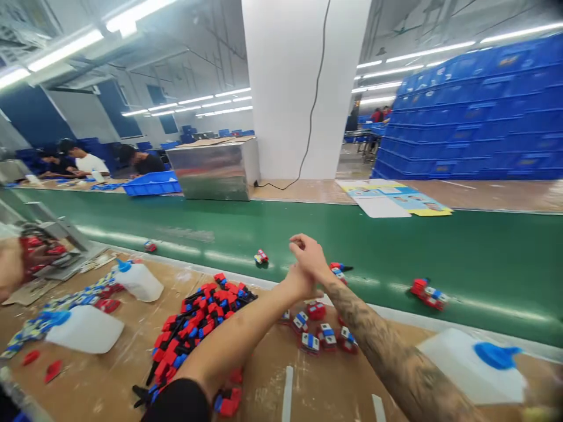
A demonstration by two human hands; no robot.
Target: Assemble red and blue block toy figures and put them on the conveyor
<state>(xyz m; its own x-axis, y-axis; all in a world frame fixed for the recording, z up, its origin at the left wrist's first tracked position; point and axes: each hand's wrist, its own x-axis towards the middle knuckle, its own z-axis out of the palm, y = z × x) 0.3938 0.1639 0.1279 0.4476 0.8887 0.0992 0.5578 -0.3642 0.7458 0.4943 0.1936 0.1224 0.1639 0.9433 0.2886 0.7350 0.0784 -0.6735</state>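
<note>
Both hands meet right over the near edge of the green conveyor belt [484, 258]. My right hand [310, 255] sits on top, fingers loosely curled; can't tell if it has hold of anything. My left hand [299, 284] is tucked under it, mostly hidden, grip unreadable too.

Just below the hands, on the surface [109, 381]: a small cluster of assembled toy cars [323, 335], touching or nearly so. Left of that, a dense pile of red, blue and black parts [197, 322] running back toward my left arm.

On the belt: one toy car [261, 257] just left of the hands, one [338, 271] just right, a blurred one [428, 294] further right, a small one [150, 247] far left. The rest of the belt is open green.

White bottles with blue caps: one [477, 366] at right near the belt edge, two at left [138, 281] [83, 329]. Open room on the surface is the strip between my forearms.

Far side of the belt: metal box [215, 167], white pillar [303, 88], paper sheets [393, 199], stacked blue crates [475, 111]. Other people sit at far left.
</note>
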